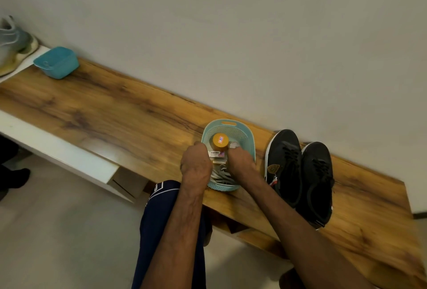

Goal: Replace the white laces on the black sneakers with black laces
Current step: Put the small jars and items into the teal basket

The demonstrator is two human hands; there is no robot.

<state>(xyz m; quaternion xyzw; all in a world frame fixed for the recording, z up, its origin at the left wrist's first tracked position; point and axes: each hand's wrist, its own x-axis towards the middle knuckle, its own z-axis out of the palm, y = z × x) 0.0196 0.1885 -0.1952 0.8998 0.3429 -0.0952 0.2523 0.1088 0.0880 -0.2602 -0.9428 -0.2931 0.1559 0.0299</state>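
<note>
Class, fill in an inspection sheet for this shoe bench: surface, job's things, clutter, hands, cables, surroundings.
Surface: wooden bench, wood grain bare across its left half.
Job's things: two black sneakers side by side at the right, threaded with black laces; pale laces lie in the basket.
Clutter: orange-lidded jar and Camlin box in the basket; teal tub and grey shoe at the far left.
Hands: left hand curled at the basket's left rim; right hand reaches inside it; fingers hidden, grip unclear.
Cables: nothing seen.
Surroundings: plain wall behind, pale floor below.
</note>
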